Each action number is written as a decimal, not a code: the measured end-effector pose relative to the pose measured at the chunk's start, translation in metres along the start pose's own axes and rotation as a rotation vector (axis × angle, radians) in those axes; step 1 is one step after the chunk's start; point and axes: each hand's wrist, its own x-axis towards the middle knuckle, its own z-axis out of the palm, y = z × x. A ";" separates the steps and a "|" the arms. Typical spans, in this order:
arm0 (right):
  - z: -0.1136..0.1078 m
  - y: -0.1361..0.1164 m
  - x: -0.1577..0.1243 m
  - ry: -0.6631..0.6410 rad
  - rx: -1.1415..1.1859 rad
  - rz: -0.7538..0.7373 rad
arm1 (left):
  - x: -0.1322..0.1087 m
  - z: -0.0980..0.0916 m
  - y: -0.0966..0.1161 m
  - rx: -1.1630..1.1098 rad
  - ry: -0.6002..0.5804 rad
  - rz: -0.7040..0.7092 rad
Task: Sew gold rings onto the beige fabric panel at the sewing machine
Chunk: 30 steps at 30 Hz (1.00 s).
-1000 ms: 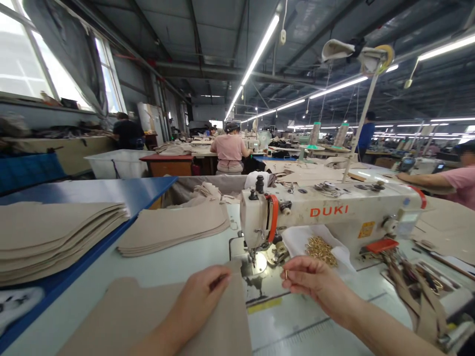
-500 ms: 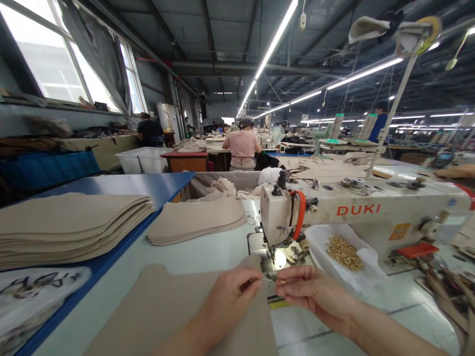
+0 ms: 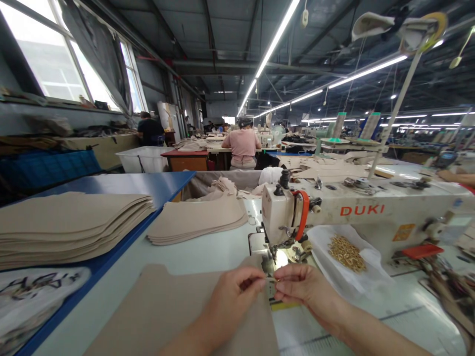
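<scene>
Just in front of the sewing machine's needle area, my left hand [image 3: 237,291] pinches one end of a thin, pale fabric strip [image 3: 270,280]. My right hand [image 3: 309,287] has its thumb and fingers pressed together on a small gold metal piece [image 3: 277,281], mostly covered by the fingertips, at the strip's other end. Whether the strip passes through the piece is too small to tell. A flat beige panel [image 3: 166,311] lies under my left hand and forearm. Behind both hands stands the white sewing machine [image 3: 356,202], its lamp lighting the needle plate.
A white-lined tray [image 3: 371,282] under the machine arm holds many gold metal pieces [image 3: 347,253]. Beige panel stacks lie at left [image 3: 74,222] and centre [image 3: 200,217]. Straps [image 3: 445,296] hang together at right. A person in pink [image 3: 243,143] sits ahead.
My right hand has come slightly closer to the left, and the fingertips nearly meet. More of the pale strip shows between them. The gold piece is now at the tips of my right fingers.
</scene>
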 end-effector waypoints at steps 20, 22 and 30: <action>0.028 0.006 0.004 0.033 0.158 -0.098 | 0.006 -0.001 0.002 -0.273 -0.029 -0.101; 0.027 0.006 0.005 0.063 0.088 -0.167 | 0.007 -0.001 0.002 -0.253 -0.021 -0.132; 0.018 0.006 0.011 -0.001 -0.095 -0.218 | 0.009 -0.002 -0.001 -0.193 -0.104 -0.155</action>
